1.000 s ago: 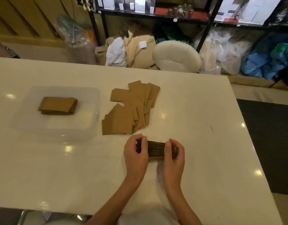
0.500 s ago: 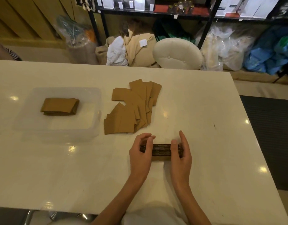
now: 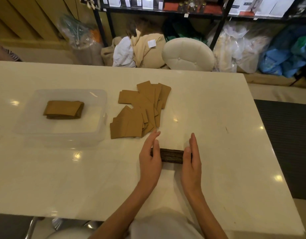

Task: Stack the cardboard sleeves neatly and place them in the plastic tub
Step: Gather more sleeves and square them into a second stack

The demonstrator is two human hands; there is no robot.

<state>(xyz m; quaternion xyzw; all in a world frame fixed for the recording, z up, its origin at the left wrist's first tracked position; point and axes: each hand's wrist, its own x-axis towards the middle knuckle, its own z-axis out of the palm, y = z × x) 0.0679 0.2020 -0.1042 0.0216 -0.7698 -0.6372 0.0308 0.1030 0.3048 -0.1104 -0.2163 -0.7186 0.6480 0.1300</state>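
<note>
A stack of brown cardboard sleeves (image 3: 171,155) stands on edge on the white table, pressed between my two flat palms. My left hand (image 3: 150,159) is against its left end and my right hand (image 3: 192,160) against its right end, fingers straight and pointing away from me. Several loose sleeves (image 3: 142,111) lie fanned out just beyond my hands. The clear plastic tub (image 3: 28,125) sits to the left and holds one neat stack of sleeves (image 3: 63,109).
The white table (image 3: 217,135) ends at the right beside a dark floor mat (image 3: 286,144). Behind the far edge are a round cream stool (image 3: 187,54), bags and black shelving. A chair frame (image 3: 33,226) shows below the near edge.
My fingers have uncurled from over the stack and now lie straight along its two ends, palms facing each other. The stack stays in the same spot.
</note>
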